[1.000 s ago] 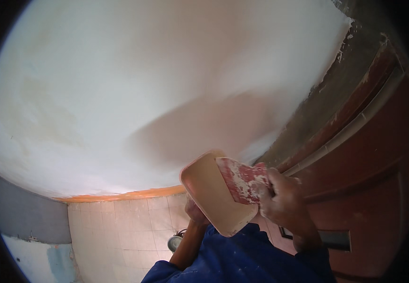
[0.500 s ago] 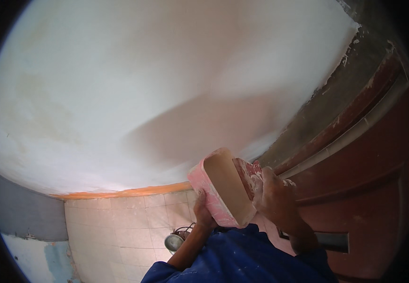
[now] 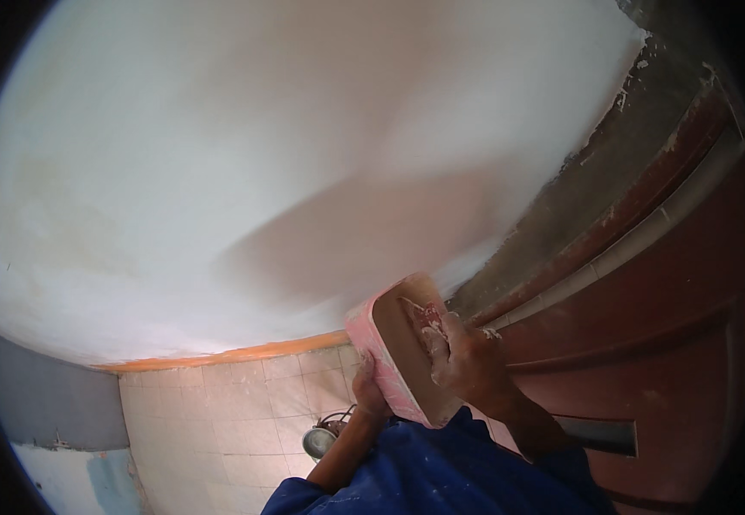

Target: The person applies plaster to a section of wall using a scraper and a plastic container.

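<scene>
My left hand (image 3: 370,386) grips the near left side of a pink rectangular tub (image 3: 395,384), its outer wall streaked with white. The tub is tilted, and its inside looks pale brown in shadow. Closed around a red scraper (image 3: 428,316) smeared with white paste, my right hand (image 3: 467,359) reaches over the tub's right rim. The scraper's front part is down inside the tub; its edge is hard to make out there. White residue coats my right fingers.
Ahead rises a white-coated wall (image 3: 304,154) with an orange strip (image 3: 227,354) along its foot. Bare grey render (image 3: 553,223) and a dark red door (image 3: 647,343) stand on the right. A round container (image 3: 318,441) sits on the tiled floor (image 3: 209,421).
My right hand has moved left and slightly down, bringing the scraper from the tub's right rim into its inside. The left hand keeps its hold on the tub, which has shifted slightly.
</scene>
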